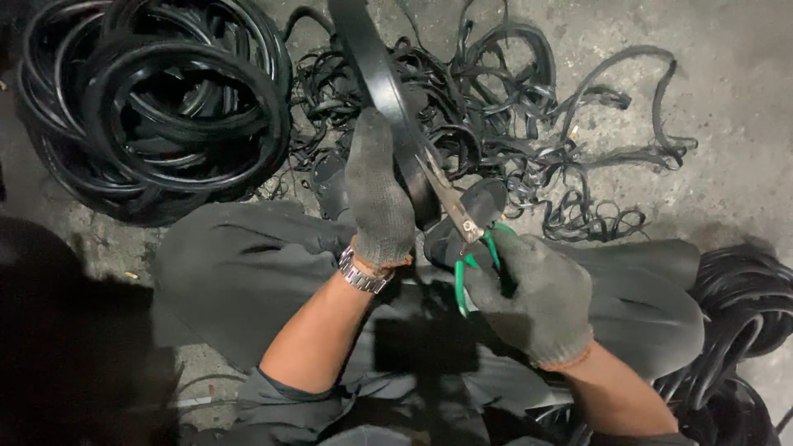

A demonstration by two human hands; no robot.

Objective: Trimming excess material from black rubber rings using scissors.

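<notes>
1. The left hand (376,198), in a grey knitted glove, was wrapped around a wide black rubber band (376,74) rising from the lap;
2. The right hand (533,293), also gloved, gripped green-handled metal scissors (462,219), blades against that band's edge;
3. Thin black rubber trimmings (529,124) lay beyond the band; coiled black rubber rings (157,99) sat left of it.

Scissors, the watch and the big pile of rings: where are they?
scissors (475,248), head view, on the green handle near the pivot.
watch (361,274), head view, on the metal band at the left wrist.
pile of rings (157,107), head view, on a black ring.
</notes>
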